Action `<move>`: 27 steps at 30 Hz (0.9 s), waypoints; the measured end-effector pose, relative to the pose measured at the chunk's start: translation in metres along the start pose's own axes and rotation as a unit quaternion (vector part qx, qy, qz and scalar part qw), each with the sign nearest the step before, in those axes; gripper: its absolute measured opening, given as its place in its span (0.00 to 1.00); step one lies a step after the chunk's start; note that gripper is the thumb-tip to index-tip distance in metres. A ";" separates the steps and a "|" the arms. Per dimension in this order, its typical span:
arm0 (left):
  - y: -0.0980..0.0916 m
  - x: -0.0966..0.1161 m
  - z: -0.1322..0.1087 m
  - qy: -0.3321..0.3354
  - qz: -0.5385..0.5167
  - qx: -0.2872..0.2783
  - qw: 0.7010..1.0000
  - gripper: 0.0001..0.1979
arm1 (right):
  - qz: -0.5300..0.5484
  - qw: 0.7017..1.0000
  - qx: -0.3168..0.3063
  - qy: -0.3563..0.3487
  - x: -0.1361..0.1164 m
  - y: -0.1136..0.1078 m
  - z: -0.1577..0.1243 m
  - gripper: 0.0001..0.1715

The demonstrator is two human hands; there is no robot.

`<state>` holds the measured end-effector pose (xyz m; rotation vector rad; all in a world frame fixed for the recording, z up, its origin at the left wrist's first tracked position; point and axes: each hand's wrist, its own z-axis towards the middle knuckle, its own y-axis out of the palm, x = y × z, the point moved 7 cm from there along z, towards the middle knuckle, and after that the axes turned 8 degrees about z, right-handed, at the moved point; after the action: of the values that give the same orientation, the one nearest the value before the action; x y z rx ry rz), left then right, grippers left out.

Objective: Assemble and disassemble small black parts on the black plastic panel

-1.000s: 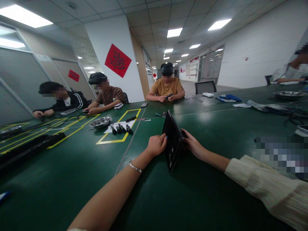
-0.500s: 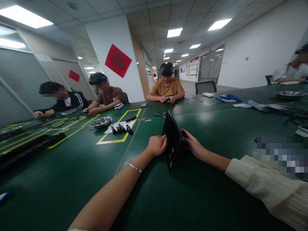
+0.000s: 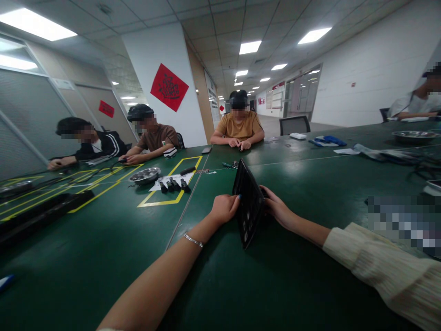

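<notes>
A thin black rectangular panel (image 3: pixel 248 209) stands tilted on its edge on the green table, a recessed inner face turned toward the left. My left hand (image 3: pixel 224 207) is closed at its left edge, thumb against the inner face; its other fingers are mostly hidden. Behind the panel, my right hand (image 3: pixel 274 202) grips the outer side, its fingertips partly out of sight. Some dark ridged part shows by the right fingers, but I cannot make out what it is.
Left of centre, several short black cylinders (image 3: pixel 174 185) stand on white paper near a metal bowl (image 3: pixel 144 175). A long black tray (image 3: pixel 44 214) lies farther left. Small tools (image 3: pixel 230 164) lie beyond the panel. Co-workers sit around the table (image 3: pixel 296 276).
My hands and the panel stay almost the same, with only a slight shift of the left thumb. The co-worker opposite has lowered both hands closer to the table.
</notes>
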<state>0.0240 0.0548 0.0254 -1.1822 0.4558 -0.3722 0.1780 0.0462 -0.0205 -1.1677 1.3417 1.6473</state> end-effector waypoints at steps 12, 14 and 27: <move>-0.003 0.001 -0.001 -0.018 0.023 -0.001 1.000 0.27 | 0.008 1.000 0.011 0.000 -0.001 0.001 0.000 0.39; -0.004 0.002 -0.002 -0.019 0.026 0.003 0.999 0.25 | 0.010 1.000 0.009 0.001 -0.001 0.001 0.000 0.39; -0.006 0.004 -0.003 0.002 0.038 0.002 0.999 0.20 | 0.003 1.000 0.002 -0.006 -0.003 0.002 -0.001 0.36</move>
<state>0.0258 0.0489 0.0292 -1.1575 0.5016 -0.3101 0.1777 0.0453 -0.0176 -1.1515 1.3410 1.6524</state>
